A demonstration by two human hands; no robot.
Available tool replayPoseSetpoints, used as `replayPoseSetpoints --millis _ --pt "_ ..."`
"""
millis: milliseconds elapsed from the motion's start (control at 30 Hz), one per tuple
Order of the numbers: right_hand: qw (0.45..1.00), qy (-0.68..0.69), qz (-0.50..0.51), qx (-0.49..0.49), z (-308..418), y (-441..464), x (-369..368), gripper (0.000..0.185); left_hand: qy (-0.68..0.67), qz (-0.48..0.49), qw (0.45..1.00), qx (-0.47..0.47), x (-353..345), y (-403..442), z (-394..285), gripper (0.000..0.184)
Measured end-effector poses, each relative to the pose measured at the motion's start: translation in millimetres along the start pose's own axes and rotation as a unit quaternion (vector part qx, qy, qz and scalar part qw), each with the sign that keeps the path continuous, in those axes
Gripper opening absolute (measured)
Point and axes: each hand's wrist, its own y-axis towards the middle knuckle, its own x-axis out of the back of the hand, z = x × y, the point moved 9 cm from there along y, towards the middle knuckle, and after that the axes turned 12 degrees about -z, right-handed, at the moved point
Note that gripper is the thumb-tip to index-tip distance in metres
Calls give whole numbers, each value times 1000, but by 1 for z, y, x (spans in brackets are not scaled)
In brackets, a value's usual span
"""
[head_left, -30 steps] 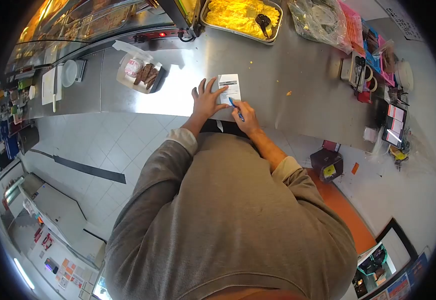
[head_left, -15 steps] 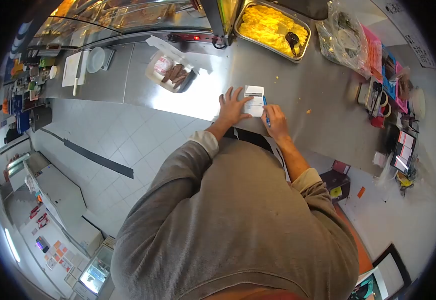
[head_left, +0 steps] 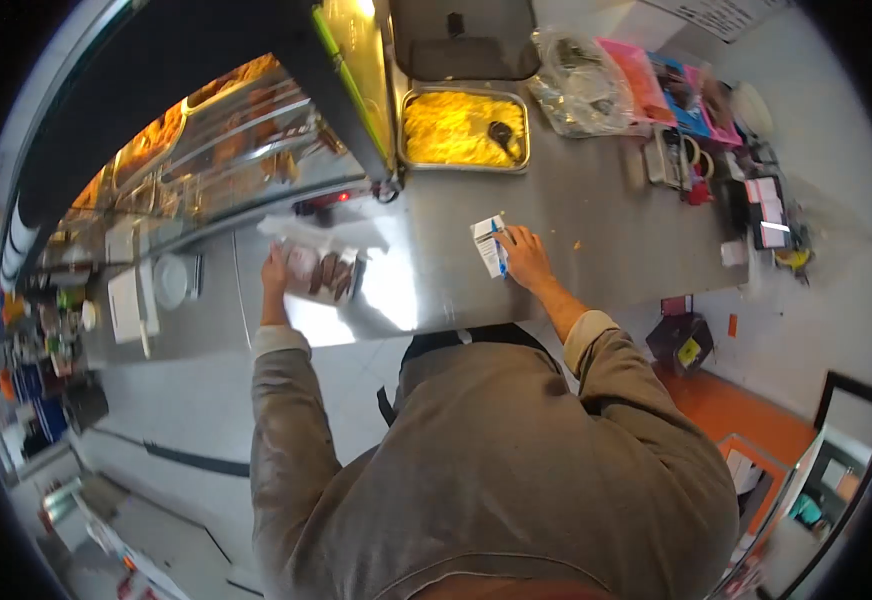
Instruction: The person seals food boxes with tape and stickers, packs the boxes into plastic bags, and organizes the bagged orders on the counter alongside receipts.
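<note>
My left hand (head_left: 274, 278) is at the left side of an open takeaway box (head_left: 301, 240), its fingers closed on the box edge. Inside the box are brown pieces of food (head_left: 332, 276) and a round pinkish-white item (head_left: 302, 262), slightly blurred. My right hand (head_left: 524, 254) rests on a small white printed paper (head_left: 486, 248) on the metal counter, holding a blue pen (head_left: 503, 262) that is partly hidden under the fingers.
A metal tray (head_left: 466, 168) of yellow food with a black utensil stands at the counter's back. A glass display case (head_left: 246, 150) rises at the back left. Plastic bags (head_left: 581, 85), tape rolls and a tablet (head_left: 768, 212) are at the right. A white board (head_left: 126, 305) lies left.
My left hand has left the paper and moved left to the food box. My right hand has shifted onto the paper with the pen. The view has turned and shifted.
</note>
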Motion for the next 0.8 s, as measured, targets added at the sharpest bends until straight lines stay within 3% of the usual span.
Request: replayPoseSetpoints --millis 33,133,200,300,333,400,467,533,600,700,800 --pt "999 9 -38 -31 -6 12 18 45 -45 95 994 39 -16 2 25 57" --pt "974 4 -199 -110 -54 52 64 34 71 261 959 89 -49 -19 45 52" --pt "944 -7 -286 -166 -98 86 105 30 22 179 984 11 -73 -54 55 48" --pt "929 13 -350 -123 -179 149 124 21 5 125 982 142 -65 -129 -50 43" --pt "926 39 -356 -115 -207 168 124 20 -66 101 975 189 -77 -152 -58 43" --pt "954 31 -184 -234 -287 205 75 23 -139 66 956 250 -83 -182 -120 46" --pt "936 -56 -55 -343 -337 223 46 30 -107 64 947 295 -95 -208 -132 48" --pt "932 -21 39 -360 -367 224 10 41 -43 60 956 285 -94 -225 -137 51" --pt "936 -84 0 -343 -328 223 59 41 -18 -4 951 307 -86 -228 -151 51" --pt "934 -10 -39 -356 -366 219 27 36 -158 -11 866 475 -96 -252 -138 49" --pt "923 128 -88 -351 -398 226 7 27 -256 37 800 541 -105 -269 -155 55"
